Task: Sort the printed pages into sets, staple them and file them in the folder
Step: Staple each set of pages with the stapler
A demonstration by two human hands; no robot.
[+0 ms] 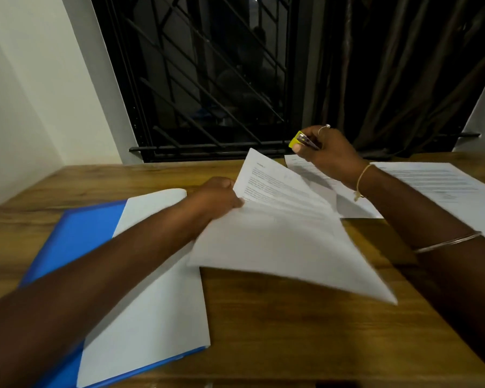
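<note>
1. Head view: a person at a wooden desk (277,331) holds a set (286,233) of printed pages tilted up off the wood. The left hand (219,197) pinches its left edge, thumb on top and fingers curled beneath.
2. The right hand (331,155) is raised beyond the set, its fingers wrapped round a small yellow stapler (298,141) (held clear of the paper, not touching it).
3. Whether the held set is stapled cannot be told: its near part is blurred and no staple shows.
4. To the left, the blue folder (76,239) lies open and flat on the desk. White sheets (157,289) lie on its right half, partly under the left forearm. They look like pages already filed, though no staple can be made out there either.
5. At the far right, loose pages (437,189) lie flat on the desk in what look like two piles, one partly under the right wrist. They appear sorted and not yet filed.
6. Judged from this, the job is roughly midway. Some paper is in the folder and one set is in hand, either for stapling or for filing. The piles on the right are left to staple and file, and the folder is left to close.
7. Behind the desk stand a dark window grille (207,79) and a drawn curtain (403,65).
</note>
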